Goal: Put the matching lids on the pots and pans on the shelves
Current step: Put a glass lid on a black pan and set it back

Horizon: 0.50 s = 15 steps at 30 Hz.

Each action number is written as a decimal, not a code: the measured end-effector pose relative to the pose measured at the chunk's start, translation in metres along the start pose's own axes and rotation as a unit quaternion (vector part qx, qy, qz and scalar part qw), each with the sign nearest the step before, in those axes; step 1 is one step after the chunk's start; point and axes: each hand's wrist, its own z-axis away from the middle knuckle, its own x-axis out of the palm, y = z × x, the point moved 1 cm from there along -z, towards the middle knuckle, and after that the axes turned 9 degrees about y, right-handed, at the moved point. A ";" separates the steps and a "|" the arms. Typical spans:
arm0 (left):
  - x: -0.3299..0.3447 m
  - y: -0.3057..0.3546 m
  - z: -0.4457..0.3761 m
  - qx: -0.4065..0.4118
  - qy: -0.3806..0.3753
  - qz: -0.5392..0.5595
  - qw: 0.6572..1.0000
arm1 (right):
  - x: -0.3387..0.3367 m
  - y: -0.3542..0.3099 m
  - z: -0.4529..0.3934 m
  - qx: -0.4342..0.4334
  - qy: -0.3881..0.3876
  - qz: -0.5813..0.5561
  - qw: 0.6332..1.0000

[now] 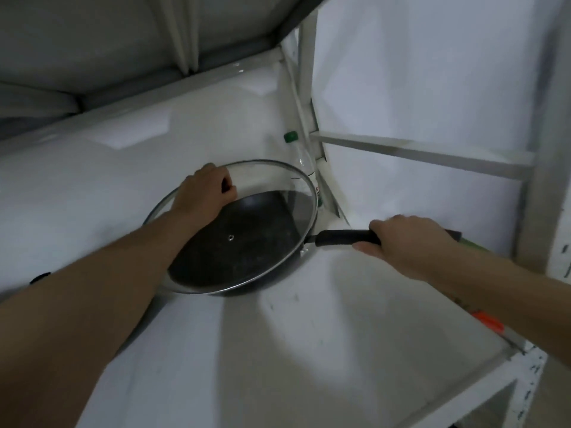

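Now one glass lid (247, 193) covers one pan (247, 257), two hands gripping.

Clear bottle (304, 168) (green cap) stands in corner

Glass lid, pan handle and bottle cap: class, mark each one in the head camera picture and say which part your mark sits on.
glass lid (247, 242): head view, on the clear pane near the small vent hole.
pan handle (343, 236): head view, on the black grip left of the right hand.
bottle cap (290, 137): head view, on the green top.
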 end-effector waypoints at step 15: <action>0.064 -0.020 -0.019 -0.005 -0.065 0.019 0.998 | -0.004 -0.002 0.003 0.022 -0.020 0.023 0.999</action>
